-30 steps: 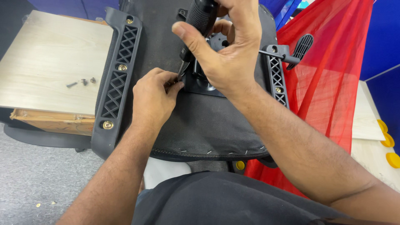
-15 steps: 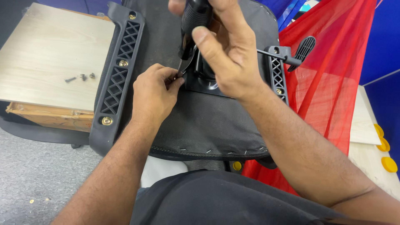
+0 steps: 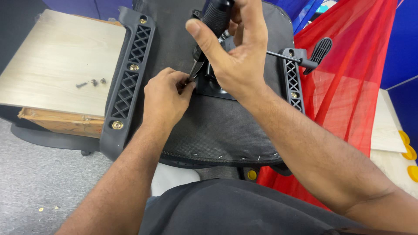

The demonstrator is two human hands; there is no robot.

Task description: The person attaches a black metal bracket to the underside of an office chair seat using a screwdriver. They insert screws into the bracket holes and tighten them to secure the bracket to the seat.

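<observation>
Black-handled screwdriver (image 3: 212, 26) is gripped in the closed right hand (image 3: 235, 52), its tip at the black metal mounting plate (image 3: 209, 87) on the upturned grey fabric seat underside (image 3: 217, 126). A fastener, too small to make out, is pinched by the left hand (image 3: 165, 98); the shaft should be kept square and pressure steady

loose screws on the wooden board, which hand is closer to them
Left. The left hand sits on the upturned chair seat, just right of the armrest bracket bordering the loose screws. The right hand grips the screwdriver farther right.
</observation>
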